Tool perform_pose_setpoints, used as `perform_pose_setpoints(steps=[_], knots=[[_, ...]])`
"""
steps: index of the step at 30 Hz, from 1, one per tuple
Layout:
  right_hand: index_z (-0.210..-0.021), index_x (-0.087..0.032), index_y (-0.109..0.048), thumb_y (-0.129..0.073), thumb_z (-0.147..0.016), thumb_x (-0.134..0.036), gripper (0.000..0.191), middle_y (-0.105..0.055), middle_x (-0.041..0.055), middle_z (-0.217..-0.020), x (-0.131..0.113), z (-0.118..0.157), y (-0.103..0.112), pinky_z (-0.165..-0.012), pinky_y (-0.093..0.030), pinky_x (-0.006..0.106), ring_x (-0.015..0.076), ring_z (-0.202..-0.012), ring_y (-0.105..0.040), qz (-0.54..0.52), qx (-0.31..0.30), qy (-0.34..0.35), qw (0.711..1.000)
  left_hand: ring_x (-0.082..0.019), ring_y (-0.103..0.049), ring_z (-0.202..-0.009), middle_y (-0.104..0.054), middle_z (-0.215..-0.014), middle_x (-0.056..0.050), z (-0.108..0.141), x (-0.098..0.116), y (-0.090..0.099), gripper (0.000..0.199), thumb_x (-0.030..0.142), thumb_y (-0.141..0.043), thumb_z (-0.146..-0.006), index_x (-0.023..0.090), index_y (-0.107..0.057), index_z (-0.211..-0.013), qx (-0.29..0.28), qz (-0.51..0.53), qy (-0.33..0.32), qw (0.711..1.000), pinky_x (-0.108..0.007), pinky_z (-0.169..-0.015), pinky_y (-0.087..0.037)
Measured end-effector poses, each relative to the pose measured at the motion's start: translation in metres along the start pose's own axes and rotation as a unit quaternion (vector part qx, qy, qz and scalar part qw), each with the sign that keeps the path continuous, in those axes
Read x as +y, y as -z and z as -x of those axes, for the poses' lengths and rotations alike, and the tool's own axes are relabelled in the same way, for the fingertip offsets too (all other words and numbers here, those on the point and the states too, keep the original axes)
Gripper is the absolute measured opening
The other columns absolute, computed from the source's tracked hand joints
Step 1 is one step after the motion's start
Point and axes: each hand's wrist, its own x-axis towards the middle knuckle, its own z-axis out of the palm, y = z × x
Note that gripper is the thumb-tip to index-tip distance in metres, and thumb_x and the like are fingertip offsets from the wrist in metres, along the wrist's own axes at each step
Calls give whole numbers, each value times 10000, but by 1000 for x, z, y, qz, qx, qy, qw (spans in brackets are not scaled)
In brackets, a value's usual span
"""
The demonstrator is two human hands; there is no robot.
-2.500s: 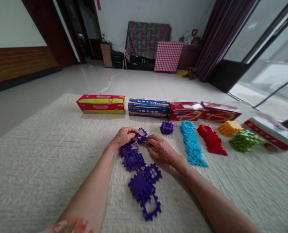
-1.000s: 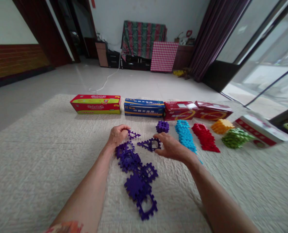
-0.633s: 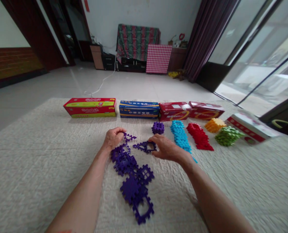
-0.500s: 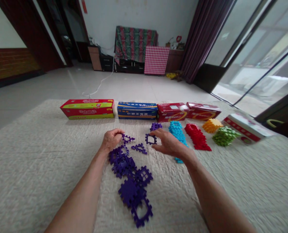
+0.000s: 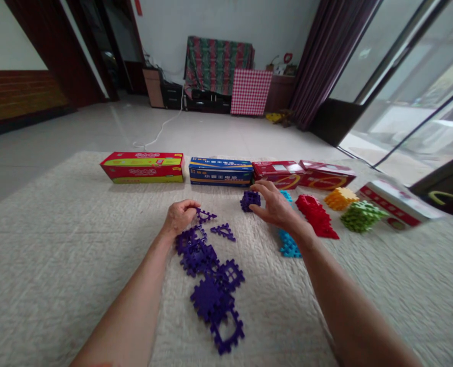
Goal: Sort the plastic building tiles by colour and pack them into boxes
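My left hand is closed in a pinch on a purple triangular building piece, held just above the mat. Beside it lies another purple triangular piece. My right hand has its thumb and fingers around the right side of a purple square building piece, which rests on a small stack of purple pieces. How far the fingers wrap behind it is hidden. Near my left wrist a loose pile of purple interlocking pieces stretches toward me, some solid, some window-like. My right hand and forearm partly cover the row of light-blue pieces.
Red pieces, yellow pieces and green pieces lie to the right. A red-yellow box, a blue box, two dark-red boxes and a white-red box line the mat's far side.
My right hand has moved forward, carrying the purple square piece from in front of the small stack onto it. My left hand keeps its pinch on the triangular piece. The view has shifted slightly.
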Motion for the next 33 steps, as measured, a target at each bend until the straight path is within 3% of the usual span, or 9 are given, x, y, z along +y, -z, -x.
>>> perform_pose_setpoints(steps=[3, 9, 13, 16, 19, 24, 29, 31, 33], knots=[[-1113, -184, -609, -584, -808, -195, 306, -608, 121, -1118, -21, 11, -3, -917, -482, 425, 249, -1034, -589, -42, -2, 23, 999, -146, -572, -562, -664, -612, 13, 0, -1, 0, 316, 265, -537, -631, 165, -740, -851, -3, 7, 1, 1000, -238, -563, -442], [-1001, -177, -649, -558, -846, -161, 181, -659, 77, -948, -71, 28, -22, -785, -497, 328, 180, -852, -633, -127, -103, 68, 984, -148, -596, -620, -692, -676, 1, 1, -1, 2, 308, 295, -569, -670, 157, -746, -881, -19, 7, -13, 1000, -235, -593, -451], [-1092, -180, -612, -579, -842, -183, 253, -646, 94, -1044, -107, 33, -33, -825, -501, 351, 198, -928, -623, -167, -147, 88, 971, -178, -646, -766, -722, -767, -16, 1, -1, 3, 256, 314, -564, -708, 172, -753, -806, -9, -9, -45, 999, -253, -716, -484], [-1186, -183, -557, -646, -815, -286, 396, -597, 128, -1181, -131, 36, -39, -909, -486, 403, 244, -1053, -583, -171, -150, 86, 970, -194, -657, -890, -733, -848, -25, -1, -3, 2, 233, 299, -549, -723, 183, -749, -762, 0, -24, -81, 996, -261, -838, -480], [-1228, -166, -533, -684, -780, -374, 516, -558, 156, -1244, -148, 39, -48, -954, -460, 445, 285, -1104, -545, -142, -146, 69, 977, -197, -661, -896, -736, -852, -27, -2, -3, 2, 237, 288, -541, -728, 180, -749, -763, 6, -30, -85, 996, -262, -851, -481], [-1143, -154, -587, -661, -773, -297, 404, -574, 153, -1210, -156, 43, -60, -950, -455, 445, 282, -1072, -549, -105, -152, 48, 982, -194, -669, -841, -750, -825, -13, -1, -2, 1, 248, 286, -546, -716, 173, -758, -779, 5, -31, -62, 998, -255, -812, -494], [-1112, -143, -612, -688, -735, -257, 402, -612, 143, -1159, -146, 41, -54, -932, -465, 415, 253, -1053, -573, -204, -131, 24, 970, -194, -678, -839, -757, -812, -9, -2, -6, 0, 261, 302, -558, -707, 167, -762, -795, 12, -25, -55, 998, -238, -785, -500], [-1102, -170, -621, -694, -737, -289, 391, -630, 115, -1133, -137, 38, -48, -914, -472, 412, 238, -1031, -586, -272, -115, -16, 955, -193, -681, -842, -758, -814, -6, -3, -7, 0, 265, 311, -557, -704, 170, -762, -793, 11, -28, -54, 998, -235, -790, -501], [-1115, -199, -617, -648, -788, -362, 366, -645, 90, -1112, -123, 34, -43, -852, -498, 396, 223, -992, -609, -372, -117, -102, 915, -192, -683, -842, -760, -819, -3, -3, -7, 0, 267, 320, -556, -700, 176, -762, -789, 10, -34, -50, 998, -234, -794, -503]])
